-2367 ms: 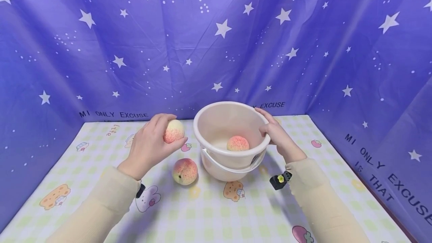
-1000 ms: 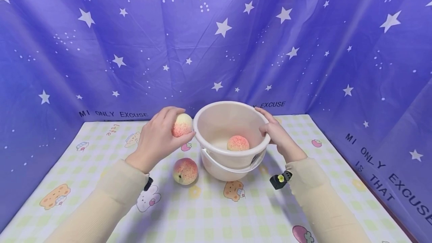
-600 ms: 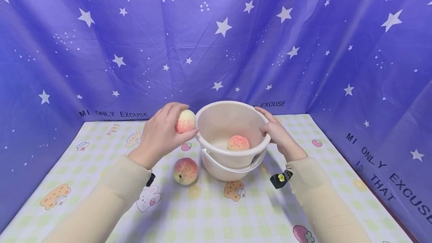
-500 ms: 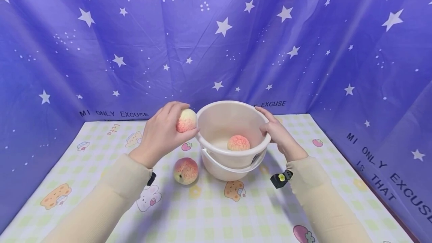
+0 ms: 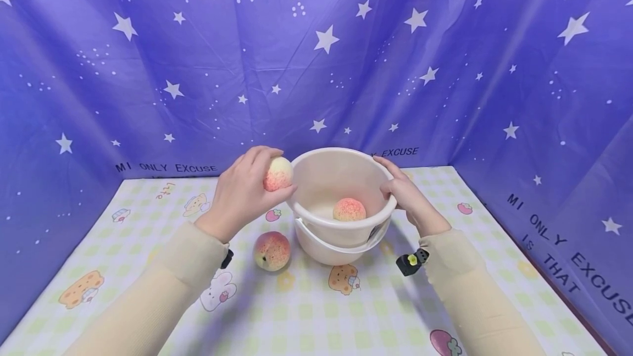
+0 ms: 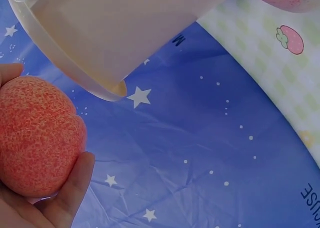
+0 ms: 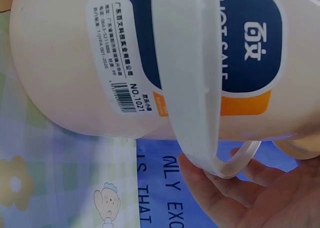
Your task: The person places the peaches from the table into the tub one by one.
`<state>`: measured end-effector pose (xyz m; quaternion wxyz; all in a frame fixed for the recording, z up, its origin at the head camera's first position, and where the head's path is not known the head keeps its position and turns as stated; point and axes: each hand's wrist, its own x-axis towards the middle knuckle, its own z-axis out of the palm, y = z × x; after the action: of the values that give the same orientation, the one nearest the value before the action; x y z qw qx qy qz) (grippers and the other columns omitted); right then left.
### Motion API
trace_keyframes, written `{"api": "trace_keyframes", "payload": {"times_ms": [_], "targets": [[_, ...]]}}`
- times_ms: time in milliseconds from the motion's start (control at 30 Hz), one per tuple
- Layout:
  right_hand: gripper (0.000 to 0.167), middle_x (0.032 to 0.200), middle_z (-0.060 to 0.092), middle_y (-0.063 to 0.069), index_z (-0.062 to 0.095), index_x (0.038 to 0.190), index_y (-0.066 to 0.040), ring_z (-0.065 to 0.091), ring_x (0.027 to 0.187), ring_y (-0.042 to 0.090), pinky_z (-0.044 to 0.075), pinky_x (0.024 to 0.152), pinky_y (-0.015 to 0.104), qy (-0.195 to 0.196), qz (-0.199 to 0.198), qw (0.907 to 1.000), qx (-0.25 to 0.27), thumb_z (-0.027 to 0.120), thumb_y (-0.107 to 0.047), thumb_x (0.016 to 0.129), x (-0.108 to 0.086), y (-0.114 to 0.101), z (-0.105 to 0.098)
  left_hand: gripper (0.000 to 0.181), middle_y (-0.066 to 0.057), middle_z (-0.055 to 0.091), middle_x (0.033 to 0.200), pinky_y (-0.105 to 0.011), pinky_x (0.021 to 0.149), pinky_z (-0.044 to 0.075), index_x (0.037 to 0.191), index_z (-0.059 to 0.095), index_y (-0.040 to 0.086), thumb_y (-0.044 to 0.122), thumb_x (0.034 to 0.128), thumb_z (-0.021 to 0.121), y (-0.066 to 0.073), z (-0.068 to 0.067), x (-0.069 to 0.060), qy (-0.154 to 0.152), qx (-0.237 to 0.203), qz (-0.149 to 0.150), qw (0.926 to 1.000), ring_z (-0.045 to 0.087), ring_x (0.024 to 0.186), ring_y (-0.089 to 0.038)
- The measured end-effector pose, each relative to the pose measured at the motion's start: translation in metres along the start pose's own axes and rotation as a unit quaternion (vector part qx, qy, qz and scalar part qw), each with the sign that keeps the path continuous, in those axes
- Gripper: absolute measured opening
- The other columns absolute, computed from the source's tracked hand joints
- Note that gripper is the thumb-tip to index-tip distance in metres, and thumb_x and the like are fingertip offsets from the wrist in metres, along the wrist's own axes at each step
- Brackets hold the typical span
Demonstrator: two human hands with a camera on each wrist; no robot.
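Note:
My left hand (image 5: 247,188) holds a peach (image 5: 278,173), pale yellow on top and speckled red below, at the left rim of a cream plastic bucket (image 5: 316,238). The left wrist view shows that peach (image 6: 37,138) between thumb and fingers, apart from the bucket wall. On the bucket's right side my right hand (image 5: 410,199) grips the rim, thumb inside and fingers outside. Another peach (image 5: 349,210) lies inside the bucket. A third peach (image 5: 272,251) rests on the tablecloth to the left of the bucket, below my left hand.
The bucket's white handle (image 5: 328,247) hangs down across its front. A printed label (image 7: 122,57) is stuck to its side. Under everything lies a green-checked tablecloth (image 5: 306,323) with cartoon prints. A purple star-patterned curtain (image 5: 277,59) closes off the back and sides.
My left hand has carried its peach rightward and slightly up, from left of the bucket to its rim. The right hand, the bucket and the other two peaches have stayed in place.

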<state>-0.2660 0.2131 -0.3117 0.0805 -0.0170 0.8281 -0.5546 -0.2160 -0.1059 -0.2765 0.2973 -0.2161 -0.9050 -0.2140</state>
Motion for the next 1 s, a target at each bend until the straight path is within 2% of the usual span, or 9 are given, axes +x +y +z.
{"api": "trace_keyframes", "payload": {"times_ms": [200,500,767,1000], "targets": [[0.1,0.159,0.026,0.017,0.019,0.159,-0.032,0.054,0.105,0.032,0.049,0.065,0.03,0.0,0.003,1.0,0.0,0.042,0.003,0.068,0.0,0.0,0.0,0.06,-0.01,0.063,0.123,-0.046,0.081,0.055,0.127,0.061,0.012,0.042,0.0781,0.079,0.003,0.001,0.007,-0.007,-0.009,-0.003,0.9999,0.064,0.103,-0.033],[0.099,0.16,0.025,0.017,0.019,0.158,-0.032,0.051,0.111,0.035,0.049,0.066,0.03,0.002,0.004,1.0,0.003,0.042,0.003,0.068,0.0,0.0,0.0,0.061,-0.011,0.06,0.126,-0.048,0.087,0.052,0.13,0.059,0.014,0.041,0.0791,0.079,0.008,0.003,0.017,-0.037,-0.027,-0.019,0.9988,0.063,0.105,-0.035],[0.099,0.158,0.027,0.018,0.02,0.158,-0.032,0.057,0.096,0.028,0.05,0.064,0.029,0.002,0.002,1.0,0.003,0.042,0.003,0.068,0.0,0.001,0.0,0.061,-0.012,0.06,0.126,-0.048,0.084,0.053,0.131,0.06,0.015,0.043,0.0789,0.078,0.014,0.002,0.025,-0.064,-0.014,-0.006,0.9978,0.065,0.101,-0.035],[0.099,0.159,0.025,0.017,0.02,0.158,-0.032,0.058,0.091,0.025,0.049,0.064,0.029,0.003,0.003,1.0,-0.001,0.043,0.003,0.068,0.001,0.001,0.0,0.062,-0.012,0.06,0.127,-0.049,0.081,0.055,0.131,0.06,0.016,0.044,0.0787,0.077,0.017,0.002,0.032,-0.087,0.008,-0.001,0.9962,0.065,0.1,-0.036]]}}
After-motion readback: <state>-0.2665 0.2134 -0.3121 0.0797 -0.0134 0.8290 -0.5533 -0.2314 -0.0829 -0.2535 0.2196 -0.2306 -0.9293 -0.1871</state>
